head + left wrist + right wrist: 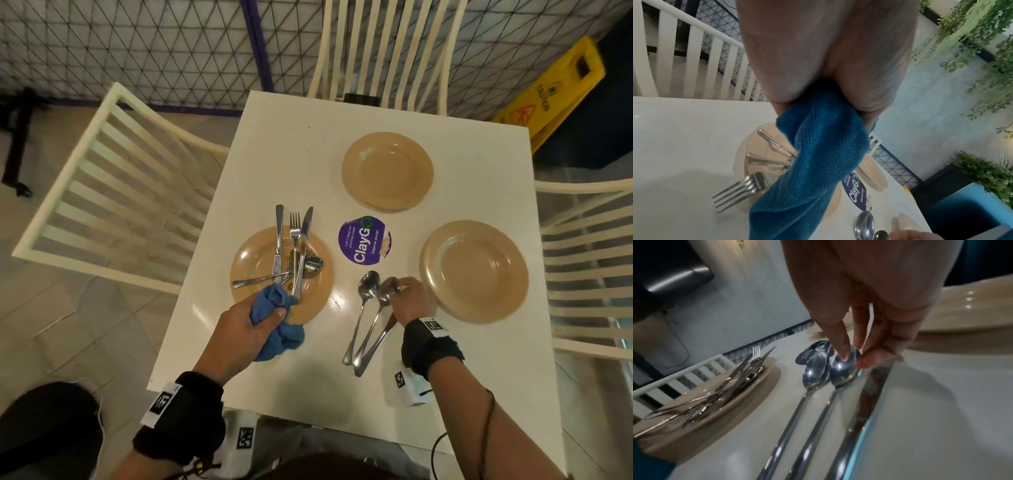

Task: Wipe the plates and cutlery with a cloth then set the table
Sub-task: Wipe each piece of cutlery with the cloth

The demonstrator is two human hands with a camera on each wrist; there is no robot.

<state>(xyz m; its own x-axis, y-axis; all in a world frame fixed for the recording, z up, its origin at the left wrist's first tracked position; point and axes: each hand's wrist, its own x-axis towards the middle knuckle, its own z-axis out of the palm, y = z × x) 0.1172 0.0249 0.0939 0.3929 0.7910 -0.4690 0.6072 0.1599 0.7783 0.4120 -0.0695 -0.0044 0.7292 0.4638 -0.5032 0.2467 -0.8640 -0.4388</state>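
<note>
My left hand grips a bunched blue cloth over the near rim of a tan plate. That plate carries a pile of forks, knives and spoons. In the left wrist view the cloth hangs from my fist above a fork. My right hand pinches the bowl of a spoon that lies on the white table. A second spoon lies just left of it and a knife just right. The right wrist view shows the pinched spoon.
Two bare tan plates sit on the table, one at the right and one farther back. A purple ClayGo sticker marks the table's middle. White slatted chairs stand at the left, back and right.
</note>
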